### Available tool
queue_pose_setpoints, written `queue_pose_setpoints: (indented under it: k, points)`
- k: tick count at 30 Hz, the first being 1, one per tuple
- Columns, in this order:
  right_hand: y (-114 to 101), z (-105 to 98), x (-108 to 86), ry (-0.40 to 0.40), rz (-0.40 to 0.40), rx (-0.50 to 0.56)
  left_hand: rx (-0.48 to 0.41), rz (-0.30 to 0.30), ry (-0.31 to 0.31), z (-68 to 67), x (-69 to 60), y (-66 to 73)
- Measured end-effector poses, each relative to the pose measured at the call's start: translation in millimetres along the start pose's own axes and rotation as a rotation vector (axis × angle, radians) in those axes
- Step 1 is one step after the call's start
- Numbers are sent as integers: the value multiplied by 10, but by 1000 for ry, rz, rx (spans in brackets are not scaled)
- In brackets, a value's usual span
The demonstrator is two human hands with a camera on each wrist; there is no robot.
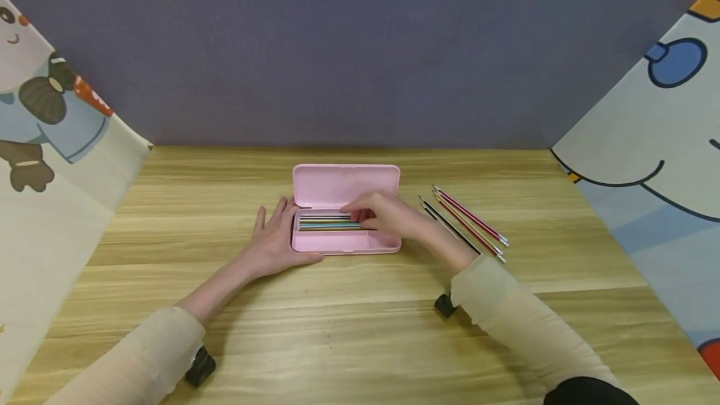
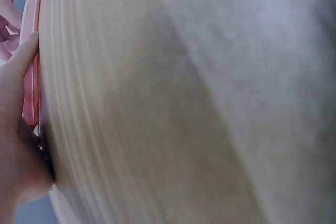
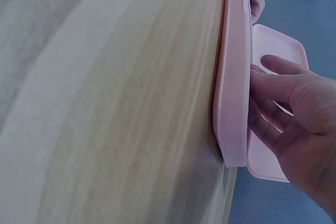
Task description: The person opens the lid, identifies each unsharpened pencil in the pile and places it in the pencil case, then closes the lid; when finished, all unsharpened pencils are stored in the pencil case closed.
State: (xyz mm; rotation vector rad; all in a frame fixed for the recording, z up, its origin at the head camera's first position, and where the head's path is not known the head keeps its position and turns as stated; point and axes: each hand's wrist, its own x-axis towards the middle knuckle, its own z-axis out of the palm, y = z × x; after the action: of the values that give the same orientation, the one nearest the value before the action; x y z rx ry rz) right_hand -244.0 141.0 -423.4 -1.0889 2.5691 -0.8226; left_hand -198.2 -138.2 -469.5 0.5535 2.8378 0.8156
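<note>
A pink pencil case (image 1: 332, 244) lies on the table with its lid (image 1: 343, 183) raised at the back. Several colored pencils (image 1: 323, 224) lie side by side in its rear compartment. My left hand (image 1: 275, 242) rests against the case's left end, fingers extended and thumb along the front edge; the thumb also shows in the left wrist view. My right hand (image 1: 385, 214) reaches into the case over the pencils' right ends. In the right wrist view its bent fingers (image 3: 275, 80) dip behind the case wall, which hides whether they pinch a pencil.
Right of the case lie several loose pencils: dark ones (image 1: 447, 220) and red ones (image 1: 472, 216), partly beside my right forearm. A grey-blue panel (image 1: 360, 49) stands behind the wooden table (image 1: 337, 330). Cartoon-printed panels (image 1: 62, 142) flank both sides.
</note>
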Motion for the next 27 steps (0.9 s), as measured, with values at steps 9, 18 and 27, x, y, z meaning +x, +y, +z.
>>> queue_pose_setpoints:
  k: [9,18,27]
  points:
    - [-16,-43,-77,125,15,74,-1,2,-3,1,-8,-3]
    - [47,-151,-150,672,40,253,-1,-1,-1,1,-16,1]
    - [128,-258,-127,988,186,311,2,-3,4,-1,-10,7]
